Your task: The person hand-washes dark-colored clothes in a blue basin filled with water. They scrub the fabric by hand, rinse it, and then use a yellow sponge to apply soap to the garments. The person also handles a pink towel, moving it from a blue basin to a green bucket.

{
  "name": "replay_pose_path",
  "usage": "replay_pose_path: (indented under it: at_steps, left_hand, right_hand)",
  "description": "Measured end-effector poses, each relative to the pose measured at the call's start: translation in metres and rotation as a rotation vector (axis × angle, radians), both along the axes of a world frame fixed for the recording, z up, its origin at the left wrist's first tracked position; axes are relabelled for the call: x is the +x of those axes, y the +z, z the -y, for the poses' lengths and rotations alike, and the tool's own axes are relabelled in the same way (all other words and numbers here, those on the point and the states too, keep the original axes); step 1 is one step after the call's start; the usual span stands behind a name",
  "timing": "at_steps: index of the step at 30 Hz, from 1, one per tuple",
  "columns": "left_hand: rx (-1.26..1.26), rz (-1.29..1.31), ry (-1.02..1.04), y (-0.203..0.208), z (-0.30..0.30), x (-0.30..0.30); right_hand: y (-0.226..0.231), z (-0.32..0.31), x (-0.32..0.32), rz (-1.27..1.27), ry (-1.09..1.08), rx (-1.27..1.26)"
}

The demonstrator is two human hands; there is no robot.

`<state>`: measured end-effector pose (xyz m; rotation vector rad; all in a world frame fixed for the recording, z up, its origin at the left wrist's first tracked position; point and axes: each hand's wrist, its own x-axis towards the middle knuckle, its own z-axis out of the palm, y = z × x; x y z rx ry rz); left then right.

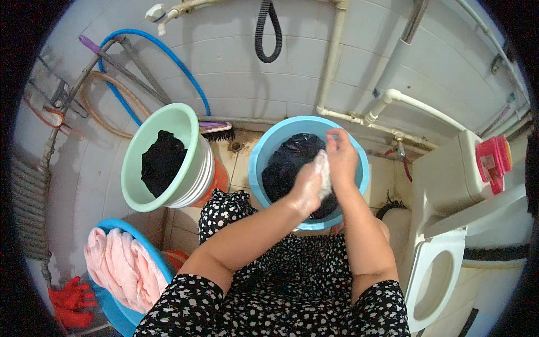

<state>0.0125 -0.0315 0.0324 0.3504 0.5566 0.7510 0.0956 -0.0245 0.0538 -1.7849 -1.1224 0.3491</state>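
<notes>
Both hands are raised over a blue basin (366,168) on the floor. Wet black clothing (283,168) lies inside it, partly hidden by my hands and forearms. My left hand (307,182) looks wet and soapy. Along its inner side is a white, foamy-looking thing (324,175); whether it is soap, suds or a small cloth is unclear. The left fingers are mostly hidden behind it. Close against that side is my right hand (342,160), palm turned toward the left one, its fingers pointing up and slightly bent, with nothing seen gripped in them.
At left, a pale green basin (132,182) with black cloth tops a white-and-orange bucket (202,171). Pink fabric (126,267) fills another blue basin (106,300); red gloves (73,303) hang beside it. A brush (216,129) lies by the wall. A toilet (415,281) stands right.
</notes>
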Motion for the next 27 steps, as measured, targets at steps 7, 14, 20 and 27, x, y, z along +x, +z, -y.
replay_pose_path:
  at_steps: [7, 14, 20, 27]
  left_hand:
    - [0.086, 0.022, 0.130, -0.018, -0.022, -0.011]
    - [0.165, -0.315, 0.085, -0.013, -0.064, -0.024]
    - [0.265, -0.324, -0.026, 0.007, -0.049, -0.023]
    - [0.545, -0.406, -0.208, 0.021, -0.032, -0.023]
  right_hand:
    - [-0.007, 0.009, -0.036, -0.064, 0.029, 0.128]
    - [-0.009, 0.022, -0.053, -0.273, 0.242, 0.189]
    - [-0.012, 0.006, -0.006, -1.185, 0.254, 0.365]
    - [-0.007, 0.006, 0.018, -1.538, 0.113, 0.413]
